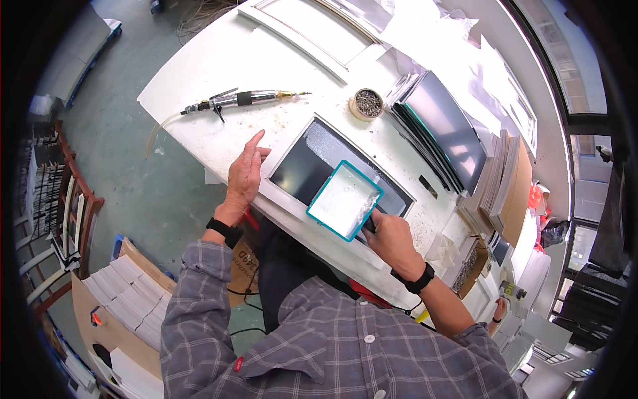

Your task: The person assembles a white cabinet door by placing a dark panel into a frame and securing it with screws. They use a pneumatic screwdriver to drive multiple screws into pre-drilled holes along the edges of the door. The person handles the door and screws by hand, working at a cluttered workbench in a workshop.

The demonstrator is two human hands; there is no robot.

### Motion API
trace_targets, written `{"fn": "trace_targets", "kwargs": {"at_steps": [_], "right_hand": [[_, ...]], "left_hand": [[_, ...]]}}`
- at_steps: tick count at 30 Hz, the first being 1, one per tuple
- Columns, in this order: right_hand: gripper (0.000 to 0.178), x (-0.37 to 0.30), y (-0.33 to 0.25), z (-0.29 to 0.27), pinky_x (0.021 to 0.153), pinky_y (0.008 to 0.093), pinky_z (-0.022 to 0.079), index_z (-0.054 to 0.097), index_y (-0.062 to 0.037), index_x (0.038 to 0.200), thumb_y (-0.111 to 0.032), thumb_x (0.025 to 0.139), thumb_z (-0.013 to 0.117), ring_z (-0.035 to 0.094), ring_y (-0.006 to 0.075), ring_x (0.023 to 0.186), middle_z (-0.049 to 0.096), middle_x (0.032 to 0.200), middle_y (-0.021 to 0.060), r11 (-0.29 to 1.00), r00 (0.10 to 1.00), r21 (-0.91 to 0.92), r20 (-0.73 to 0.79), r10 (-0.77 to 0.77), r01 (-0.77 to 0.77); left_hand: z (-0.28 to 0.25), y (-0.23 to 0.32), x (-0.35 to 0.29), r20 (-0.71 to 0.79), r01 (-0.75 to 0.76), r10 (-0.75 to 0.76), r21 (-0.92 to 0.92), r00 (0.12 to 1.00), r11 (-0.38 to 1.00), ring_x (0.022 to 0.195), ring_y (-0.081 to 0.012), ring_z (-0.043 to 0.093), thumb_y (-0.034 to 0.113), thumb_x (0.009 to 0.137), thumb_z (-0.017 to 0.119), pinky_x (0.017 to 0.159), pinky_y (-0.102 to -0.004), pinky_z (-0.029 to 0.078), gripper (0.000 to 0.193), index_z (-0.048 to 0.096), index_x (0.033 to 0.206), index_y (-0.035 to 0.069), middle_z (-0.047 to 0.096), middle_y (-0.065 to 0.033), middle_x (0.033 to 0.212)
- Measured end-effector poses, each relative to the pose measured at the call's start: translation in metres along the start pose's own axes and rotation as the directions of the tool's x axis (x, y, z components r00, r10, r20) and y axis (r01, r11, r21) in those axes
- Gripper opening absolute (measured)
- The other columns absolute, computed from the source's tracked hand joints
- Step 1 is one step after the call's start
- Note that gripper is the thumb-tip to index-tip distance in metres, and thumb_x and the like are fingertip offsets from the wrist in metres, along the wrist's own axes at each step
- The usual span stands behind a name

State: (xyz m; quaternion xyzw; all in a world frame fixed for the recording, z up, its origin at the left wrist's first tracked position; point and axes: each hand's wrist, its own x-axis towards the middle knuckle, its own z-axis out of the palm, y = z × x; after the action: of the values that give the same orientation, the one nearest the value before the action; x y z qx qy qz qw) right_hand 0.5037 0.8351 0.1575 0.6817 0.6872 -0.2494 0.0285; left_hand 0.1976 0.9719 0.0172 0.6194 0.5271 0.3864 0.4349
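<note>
The person's right hand (391,241) grips the black handle of a square, teal-rimmed paddle (344,201), held over a white-edged dark panel (296,174) on the table (193,76). The left hand (246,176) holds nothing, its fingers extended, just beside the panel's left end; contact is unclear. Beyond lie a silver hand tool (247,98) and a tub (354,110) of small metal pieces (369,102), with stacked dark sheets (444,126) farther right.

Workshop: hose-fed tool (243,100) and framed panel (292,171) on white workbench (193,66), stacked boards (500,189)
</note>
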Motion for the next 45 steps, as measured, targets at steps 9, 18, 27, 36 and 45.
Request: {"fn": "trace_targets", "kwargs": {"at_steps": [9,18,27,36,45], "right_hand": [[0.023,0.065,-0.048,0.026,0.068,0.0546,0.052,0.062,-0.0013,0.095,-0.015,0.084,0.077,0.067,0.0456,0.076,0.068,0.077,0.0226,0.986,0.985,0.134,-0.154,-0.082,0.103],[0.024,0.087,-0.034,-0.006,0.058,0.0389,0.048,0.067,0.005,0.09,-0.016,0.086,0.078,0.06,0.0259,0.056,0.062,0.065,0.0207,0.876,0.919,0.472,-0.381,0.101,0.099],[0.025,-0.008,0.045,-0.078,0.055,0.0255,0.042,0.071,0.0042,0.095,-0.018,0.092,0.081,0.055,0.0051,0.06,0.066,0.069,-0.0012,0.77,0.786,0.63,-0.422,0.452,-0.104],[0.037,-0.156,0.144,-0.093,0.055,0.0292,0.045,0.073,0.0038,0.094,-0.032,0.09,0.082,0.056,0.0103,0.056,0.064,0.064,0.004,0.611,0.561,0.656,-0.329,0.76,-0.442],[0.046,-0.27,0.208,-0.051,0.067,0.034,0.052,0.072,0.0049,0.102,-0.038,0.09,0.078,0.063,0.0171,0.068,0.071,0.078,0.011,0.523,0.431,0.672,-0.321,0.843,-0.523]], "left_hand": [[-0.006,-0.002,0.003,0.05,0.017,-0.013,-0.085,0.999,0.996,0.102,-0.0275,0.073,0.02,0.111,0.04,0.096,-0.0376,0.056,0.047,0.043,0.157,0.014,0.075,-0.0166,0.11],[-0.006,-0.003,0.004,0.053,-0.014,0.016,-0.053,0.998,0.998,0.102,-0.0294,0.073,0.021,0.111,0.038,0.094,-0.0388,0.055,0.047,0.043,0.156,0.012,0.075,-0.0173,0.111],[-0.007,-0.001,0.0,0.037,0.006,-0.004,-0.055,0.999,0.998,0.103,-0.0283,0.073,0.019,0.111,0.038,0.097,-0.0401,0.056,0.044,0.05,0.152,0.01,0.074,-0.0177,0.111],[-0.005,-0.013,0.003,0.117,0.068,-0.047,-0.18,0.992,0.981,0.107,-0.0169,0.061,0.019,0.113,0.038,0.102,-0.0319,0.048,0.046,0.044,0.156,0.005,0.065,-0.0104,0.122],[-0.001,-0.037,0.011,0.162,0.069,-0.04,-0.18,0.986,0.981,0.109,-0.0163,0.059,0.015,0.114,0.034,0.105,-0.0314,0.047,0.046,0.04,0.158,0.005,0.063,-0.012,0.125]]}}
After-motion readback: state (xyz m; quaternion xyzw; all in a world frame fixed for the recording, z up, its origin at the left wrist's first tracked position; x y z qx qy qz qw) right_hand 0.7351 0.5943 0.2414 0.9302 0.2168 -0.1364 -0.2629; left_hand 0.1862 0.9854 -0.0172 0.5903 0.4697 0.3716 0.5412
